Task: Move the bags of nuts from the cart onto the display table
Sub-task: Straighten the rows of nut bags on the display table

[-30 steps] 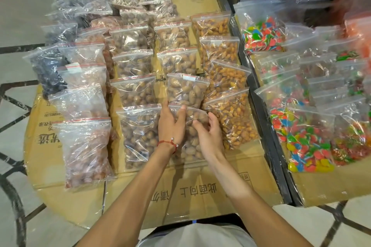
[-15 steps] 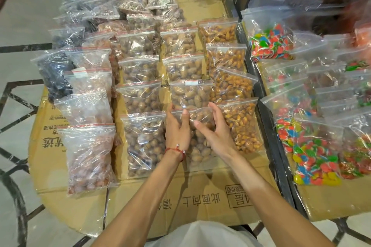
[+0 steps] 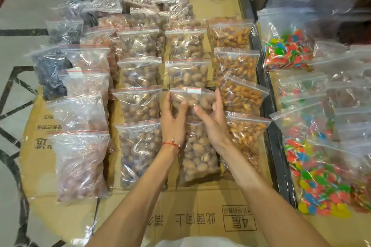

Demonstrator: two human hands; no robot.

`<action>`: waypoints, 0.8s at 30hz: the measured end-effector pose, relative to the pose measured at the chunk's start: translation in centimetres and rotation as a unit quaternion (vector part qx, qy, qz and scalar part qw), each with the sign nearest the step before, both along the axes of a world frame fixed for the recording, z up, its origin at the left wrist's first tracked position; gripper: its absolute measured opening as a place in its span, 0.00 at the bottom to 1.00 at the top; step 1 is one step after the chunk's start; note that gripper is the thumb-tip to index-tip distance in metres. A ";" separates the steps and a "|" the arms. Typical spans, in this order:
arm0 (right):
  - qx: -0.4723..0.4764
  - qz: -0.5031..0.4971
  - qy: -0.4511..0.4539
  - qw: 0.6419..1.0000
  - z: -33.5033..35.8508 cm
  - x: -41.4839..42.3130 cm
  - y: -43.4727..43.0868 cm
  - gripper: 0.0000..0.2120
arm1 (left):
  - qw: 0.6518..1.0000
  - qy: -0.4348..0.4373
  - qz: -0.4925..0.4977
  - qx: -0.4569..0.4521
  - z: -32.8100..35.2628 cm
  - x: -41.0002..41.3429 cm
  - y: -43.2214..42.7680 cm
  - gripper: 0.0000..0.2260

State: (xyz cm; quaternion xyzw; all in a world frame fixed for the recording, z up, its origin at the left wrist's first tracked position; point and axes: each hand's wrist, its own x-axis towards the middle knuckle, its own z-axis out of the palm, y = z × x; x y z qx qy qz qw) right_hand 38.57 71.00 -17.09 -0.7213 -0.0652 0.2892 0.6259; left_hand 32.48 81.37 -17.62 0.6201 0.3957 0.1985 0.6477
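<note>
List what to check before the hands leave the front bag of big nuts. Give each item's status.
1. Front bag lies flat on the cardboard: ok.
2. Front bag in line with the labelled bag behind it: ok.
3. Front bag's seal shut: cannot tell, the hands hide it.
4. Left hand not gripping: ok, fingers straight.
5. Right hand not gripping: cannot tell, some fingers curl against the plastic.
</note>
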 end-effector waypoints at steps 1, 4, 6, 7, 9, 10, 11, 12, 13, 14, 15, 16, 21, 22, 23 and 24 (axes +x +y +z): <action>-0.007 0.014 -0.006 1.000 -0.1 0.1 0.0 0.51 | 1.000 0.006 0.008 -0.014 -0.3 0.3 0.4 0.33; -0.052 0.100 -0.060 0.992 -0.8 0.0 -0.4 0.48 | 1.000 0.019 0.011 -0.011 -1.0 0.5 1.0 0.21; -0.056 0.110 -0.070 0.990 -0.9 0.0 -0.3 0.45 | 1.000 0.018 0.007 -0.008 -1.1 0.5 0.9 0.14; -0.051 0.089 -0.064 0.993 -1.0 0.0 -0.2 0.43 | 1.000 0.023 -0.004 0.007 -0.9 0.6 0.8 0.12; -0.051 0.032 -0.052 0.997 -1.0 0.0 0.4 0.42 | 0.998 0.040 -0.033 0.038 -1.2 0.8 1.0 0.13; -0.054 0.011 -0.047 0.997 -1.0 -0.1 0.7 0.41 | 0.997 0.047 -0.049 0.041 -1.2 0.8 1.2 0.12; -0.060 0.005 -0.047 0.997 -1.1 -0.1 1.1 0.41 | 0.997 0.045 -0.056 0.036 -1.1 0.7 1.3 0.11; -0.074 0.011 -0.048 0.996 -1.1 -0.1 1.3 0.39 | 0.997 0.044 -0.056 0.032 -1.2 0.5 1.5 0.11; -0.089 0.022 -0.047 0.995 -1.4 0.1 1.4 0.38 | 0.998 0.036 -0.049 0.031 -1.2 0.4 1.5 0.12; -0.098 0.034 -0.044 0.994 -1.6 0.2 1.4 0.38 | 0.998 0.030 -0.046 0.034 -1.2 0.4 1.5 0.14; -0.099 0.039 -0.039 0.994 -2.0 0.5 1.2 0.39 | 0.997 0.032 -0.049 0.046 -1.1 0.5 1.3 0.16; -0.095 0.030 -0.033 0.994 -2.0 0.7 1.1 0.41 | 0.996 0.030 -0.060 0.062 -1.1 0.8 1.2 0.18; -0.087 0.002 -0.049 0.995 -1.6 -0.4 2.1 0.38 | 0.998 0.034 -0.030 0.037 -1.3 0.8 1.9 0.23; -0.089 0.023 -0.047 0.995 -1.9 -0.4 2.1 0.39 | 0.999 0.040 -0.020 0.030 -1.7 0.6 2.0 0.22; -0.093 0.041 -0.042 0.994 -2.1 -0.2 1.8 0.39 | 0.998 0.047 -0.020 0.032 -1.6 0.6 1.8 0.19; -0.094 0.050 -0.036 0.994 -2.2 0.2 1.6 0.39 | 0.997 0.057 -0.029 0.048 -1.7 0.8 1.6 0.17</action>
